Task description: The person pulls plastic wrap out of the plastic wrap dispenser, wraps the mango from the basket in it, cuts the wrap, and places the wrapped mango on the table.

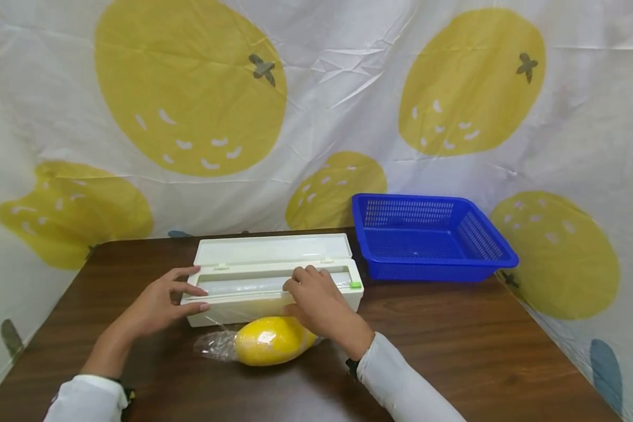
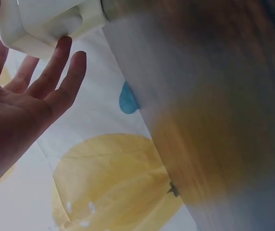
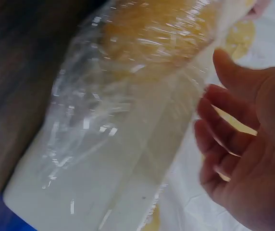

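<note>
A white cling film dispenser stands on the table with its lid folded back and a roll of cling film inside. My left hand is at its left end, fingers spread, with fingertips touching the box. The right hand reaches over the front edge, its bent fingers above the roll; the right wrist view shows thumb and fingers apart beside the film-covered box. In front lies an oval yellow fruit in clear film, the loose film end bunched at its left.
A blue plastic basket stands right of the dispenser at the back of the brown wooden table. A green slider sits at the dispenser's right end. Behind the table hangs a white cloth printed with yellow fruit.
</note>
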`<control>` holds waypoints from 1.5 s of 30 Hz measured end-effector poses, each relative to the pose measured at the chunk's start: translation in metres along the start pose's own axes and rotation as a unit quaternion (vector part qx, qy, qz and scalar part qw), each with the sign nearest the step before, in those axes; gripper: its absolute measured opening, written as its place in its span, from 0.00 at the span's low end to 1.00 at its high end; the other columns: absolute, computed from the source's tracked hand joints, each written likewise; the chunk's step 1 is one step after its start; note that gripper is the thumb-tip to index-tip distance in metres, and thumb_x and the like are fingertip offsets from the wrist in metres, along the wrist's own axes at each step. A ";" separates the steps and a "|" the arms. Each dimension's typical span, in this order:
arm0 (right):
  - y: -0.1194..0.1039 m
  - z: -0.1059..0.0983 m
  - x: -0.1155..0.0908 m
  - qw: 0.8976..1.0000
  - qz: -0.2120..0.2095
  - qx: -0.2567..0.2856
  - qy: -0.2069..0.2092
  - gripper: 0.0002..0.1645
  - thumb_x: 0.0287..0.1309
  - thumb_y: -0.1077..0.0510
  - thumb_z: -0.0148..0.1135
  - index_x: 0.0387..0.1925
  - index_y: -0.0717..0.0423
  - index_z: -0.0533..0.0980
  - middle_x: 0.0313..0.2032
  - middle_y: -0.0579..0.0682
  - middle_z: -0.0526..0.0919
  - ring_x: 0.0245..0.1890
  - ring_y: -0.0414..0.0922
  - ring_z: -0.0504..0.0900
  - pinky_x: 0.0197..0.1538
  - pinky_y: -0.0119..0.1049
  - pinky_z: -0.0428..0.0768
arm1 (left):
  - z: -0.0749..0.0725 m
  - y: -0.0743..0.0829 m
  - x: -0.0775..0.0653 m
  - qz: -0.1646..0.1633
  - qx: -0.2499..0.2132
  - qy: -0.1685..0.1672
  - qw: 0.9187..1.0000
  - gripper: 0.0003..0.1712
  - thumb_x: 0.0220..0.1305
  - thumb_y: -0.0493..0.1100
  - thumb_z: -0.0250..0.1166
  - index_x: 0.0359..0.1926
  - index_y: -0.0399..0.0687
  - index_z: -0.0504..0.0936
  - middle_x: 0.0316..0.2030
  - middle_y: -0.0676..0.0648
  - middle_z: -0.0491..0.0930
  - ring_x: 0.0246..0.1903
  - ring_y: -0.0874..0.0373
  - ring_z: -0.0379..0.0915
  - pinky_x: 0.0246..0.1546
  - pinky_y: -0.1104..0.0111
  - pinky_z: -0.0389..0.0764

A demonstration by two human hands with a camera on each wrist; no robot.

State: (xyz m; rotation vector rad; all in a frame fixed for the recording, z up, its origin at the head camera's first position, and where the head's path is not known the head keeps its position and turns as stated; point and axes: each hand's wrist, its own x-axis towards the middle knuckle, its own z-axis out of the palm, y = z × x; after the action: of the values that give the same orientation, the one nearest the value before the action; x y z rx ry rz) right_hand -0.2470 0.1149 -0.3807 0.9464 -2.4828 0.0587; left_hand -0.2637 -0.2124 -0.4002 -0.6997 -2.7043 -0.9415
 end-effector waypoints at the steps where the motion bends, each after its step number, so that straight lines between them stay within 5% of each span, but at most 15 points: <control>1: 0.001 0.003 0.000 1.000 -0.002 -0.007 0.016 0.14 0.53 0.47 0.72 0.40 0.47 0.84 0.34 0.45 0.80 0.34 0.45 0.73 0.35 0.39 0.71 | 0.000 0.000 0.000 0.002 0.001 -0.002 1.000 0.23 0.53 0.55 0.74 0.41 0.42 0.90 0.66 0.33 0.68 0.61 0.35 0.64 0.47 0.40 0.76; 6: 0.003 0.007 0.001 0.998 -0.016 -0.023 0.062 0.05 0.52 0.54 0.73 0.28 0.45 0.81 0.26 0.42 0.79 0.29 0.43 0.73 0.34 0.38 0.69 | -0.001 0.002 0.000 0.011 0.004 -0.009 1.000 0.22 0.54 0.53 0.74 0.43 0.41 0.88 0.66 0.31 0.68 0.58 0.35 0.67 0.47 0.42 0.75; 12: 0.002 0.001 0.002 0.999 -0.022 -0.005 0.031 0.07 0.53 0.58 0.70 0.24 0.46 0.80 0.24 0.43 0.78 0.28 0.43 0.76 0.32 0.38 0.70 | -0.004 0.006 0.000 0.022 -0.009 -0.010 1.000 0.33 0.53 0.51 0.75 0.55 0.35 0.82 0.65 0.27 0.67 0.53 0.32 0.72 0.50 0.36 0.75; 22: 0.000 -0.013 -0.002 0.998 -0.022 0.065 -0.015 0.07 0.55 0.63 0.65 0.25 0.50 0.79 0.25 0.45 0.77 0.27 0.42 0.73 0.32 0.36 0.78 | -0.014 0.034 -0.005 -0.014 0.053 -0.059 0.997 0.69 0.33 0.64 0.81 0.73 0.39 0.60 0.71 0.21 0.45 0.62 0.19 0.47 0.50 0.26 0.65; 30: -0.004 -0.021 -0.003 0.993 -0.011 0.089 -0.076 0.07 0.57 0.64 0.63 0.26 0.50 0.78 0.26 0.44 0.73 0.26 0.40 0.71 0.28 0.32 0.74 | -0.023 0.065 -0.015 -0.006 0.103 -0.076 0.992 0.70 0.26 0.67 0.81 0.72 0.43 0.64 0.73 0.26 0.45 0.64 0.20 0.43 0.47 0.24 0.65; 33: -0.005 -0.022 -0.004 0.990 -0.011 0.100 -0.094 0.07 0.56 0.63 0.64 0.26 0.49 0.78 0.26 0.44 0.73 0.25 0.39 0.71 0.27 0.31 0.73 | -0.013 0.083 -0.014 0.048 0.153 -0.031 0.987 0.62 0.28 0.66 0.81 0.66 0.43 0.73 0.69 0.28 0.58 0.61 0.24 0.53 0.46 0.29 0.71; 38: -0.005 -0.022 -0.004 0.988 -0.015 0.107 -0.113 0.06 0.57 0.61 0.66 0.26 0.48 0.78 0.27 0.43 0.74 0.25 0.39 0.72 0.28 0.31 0.74 | 0.030 0.109 -0.005 0.144 0.224 0.033 0.963 0.54 0.28 0.72 0.78 0.56 0.44 0.82 0.51 0.38 0.78 0.46 0.38 0.70 0.38 0.47 0.81; 45: -0.004 -0.020 -0.005 0.985 -0.027 0.098 -0.139 0.06 0.53 0.62 0.67 0.25 0.48 0.80 0.25 0.42 0.75 0.24 0.38 0.72 0.28 0.31 0.74 | 0.075 0.112 -0.003 0.131 0.280 0.027 0.951 0.57 0.23 0.81 0.71 0.48 0.44 0.85 0.41 0.42 0.77 0.37 0.45 0.65 0.29 0.55 0.76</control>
State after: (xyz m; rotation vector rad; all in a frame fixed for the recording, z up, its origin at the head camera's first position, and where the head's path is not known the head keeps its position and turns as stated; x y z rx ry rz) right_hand -0.2324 0.1190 -0.3662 1.1739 -2.7437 0.1673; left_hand -0.2084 -0.0896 -0.4000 -0.8504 -2.5490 -0.1111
